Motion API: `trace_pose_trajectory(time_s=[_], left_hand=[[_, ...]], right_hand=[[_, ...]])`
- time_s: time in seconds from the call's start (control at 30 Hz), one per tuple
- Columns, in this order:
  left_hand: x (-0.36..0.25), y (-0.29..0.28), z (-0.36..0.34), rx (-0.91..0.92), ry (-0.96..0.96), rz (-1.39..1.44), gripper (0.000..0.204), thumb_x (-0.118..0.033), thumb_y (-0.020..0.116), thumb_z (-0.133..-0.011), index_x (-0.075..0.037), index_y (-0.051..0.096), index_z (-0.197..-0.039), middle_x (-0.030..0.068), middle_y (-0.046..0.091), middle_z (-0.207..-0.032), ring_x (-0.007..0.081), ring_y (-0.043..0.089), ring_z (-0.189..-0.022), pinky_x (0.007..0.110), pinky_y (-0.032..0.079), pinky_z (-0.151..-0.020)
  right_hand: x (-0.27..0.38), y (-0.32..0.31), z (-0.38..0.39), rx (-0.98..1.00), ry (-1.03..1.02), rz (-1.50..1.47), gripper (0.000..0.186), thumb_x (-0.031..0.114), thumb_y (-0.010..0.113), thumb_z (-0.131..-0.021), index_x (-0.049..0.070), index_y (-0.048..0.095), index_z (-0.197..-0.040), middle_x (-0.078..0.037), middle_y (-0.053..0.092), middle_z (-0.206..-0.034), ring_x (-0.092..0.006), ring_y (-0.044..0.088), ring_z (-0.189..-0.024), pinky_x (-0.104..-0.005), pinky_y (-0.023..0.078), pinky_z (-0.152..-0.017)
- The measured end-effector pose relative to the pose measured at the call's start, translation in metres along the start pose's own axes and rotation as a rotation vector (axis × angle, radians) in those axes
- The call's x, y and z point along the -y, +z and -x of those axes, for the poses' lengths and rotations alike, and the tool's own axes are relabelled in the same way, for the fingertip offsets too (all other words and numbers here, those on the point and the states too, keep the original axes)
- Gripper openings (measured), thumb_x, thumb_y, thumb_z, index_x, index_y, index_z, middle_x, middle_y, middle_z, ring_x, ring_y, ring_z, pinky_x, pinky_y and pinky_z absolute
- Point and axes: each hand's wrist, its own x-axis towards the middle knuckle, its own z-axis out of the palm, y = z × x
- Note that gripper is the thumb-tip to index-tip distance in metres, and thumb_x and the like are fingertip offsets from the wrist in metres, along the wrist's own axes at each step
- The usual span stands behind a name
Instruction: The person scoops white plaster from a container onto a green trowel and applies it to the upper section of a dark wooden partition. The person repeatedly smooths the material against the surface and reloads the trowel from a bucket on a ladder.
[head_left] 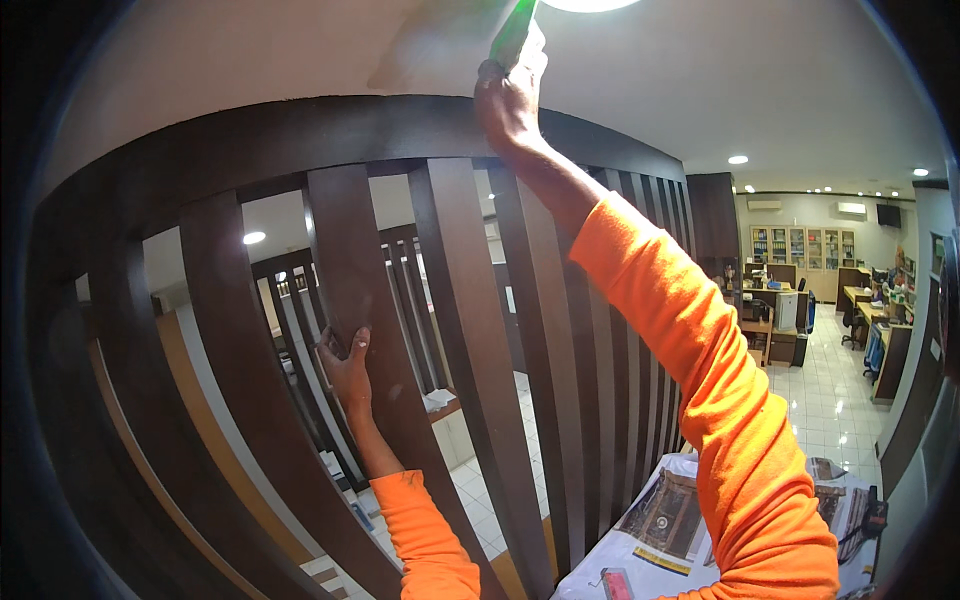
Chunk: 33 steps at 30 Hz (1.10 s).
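The right hand [508, 92] has its fingers around a green item [517, 28], raised beside the lamp [590, 4]; ceiling [700, 85] contact is unclear. The left hand [347, 368] grips a slat [347, 255]. What is finished or remaining doesn't show.

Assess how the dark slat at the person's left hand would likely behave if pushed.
The slat is probably stiff, being broad and board-like. It would likely barely shift or tip, since its upper end meets the top beam. Its face looks smooth with a faint sheen, so the left hand might slip a little.
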Motion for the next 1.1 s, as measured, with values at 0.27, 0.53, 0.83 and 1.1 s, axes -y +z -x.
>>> trace_pose_trajectory(time_s=[0.27, 0.53, 0.83, 1.1], left_hand=[[-0.005, -0.002, 0.002, 0.0, -0.033, -0.068, 0.092, -0.042, 0.079, -0.083, 0.006, 0.033, -0.147, 0.0237, 0.047, -0.142, 0.033, 0.045, -0.135, 0.041, 0.031, -0.115], [-0.004, -0.001, 0.008, -0.004, -0.012, -0.006, 0.091, -0.038, 0.078, -0.084, 0.008, 0.03, -0.147, 0.0246, 0.049, -0.139, 0.0317, 0.046, -0.133, 0.041, 0.033, -0.114], [-0.002, -0.005, 0.009, 0.003, -0.046, 0.062, 0.086, -0.035, 0.078, -0.085, 0.005, 0.033, -0.146, 0.0194, 0.051, -0.137, 0.0275, 0.049, -0.128, 0.038, 0.037, -0.109], [-0.03, 0.004, 0.022, -0.063, -0.042, -0.146, 0.091, -0.046, 0.075, -0.083, 0.005, 0.037, -0.148, 0.0247, 0.044, -0.147, 0.0368, 0.042, -0.138, 0.046, 0.03, -0.116]], right_hand=[[-0.008, 0.006, -0.021, -0.034, -0.074, -0.008, 0.071, 0.002, 0.046, -0.083, 0.008, 0.026, -0.15, -0.028, 0.038, -0.135, -0.0442, 0.037, -0.124, -0.053, 0.034, -0.108], [0.01, 0.027, -0.022, 0.036, -0.094, 0.148, 0.063, 0.01, 0.053, -0.083, -0.005, 0.035, -0.141, -0.032, 0.042, -0.132, -0.0473, 0.045, -0.118, -0.056, 0.032, -0.106], [0.015, -0.011, -0.001, 0.114, -0.317, 0.382, 0.05, 0.008, 0.054, -0.087, 0.003, 0.042, -0.134, -0.026, 0.048, -0.126, -0.0442, 0.052, -0.108, -0.0513, 0.045, -0.097], [-0.039, -0.112, -0.01, 0.441, -0.013, -0.239, 0.044, 0.014, 0.061, -0.09, 0.002, 0.051, -0.131, -0.013, 0.06, -0.118, -0.0264, 0.059, -0.11, -0.0417, 0.047, -0.097]])
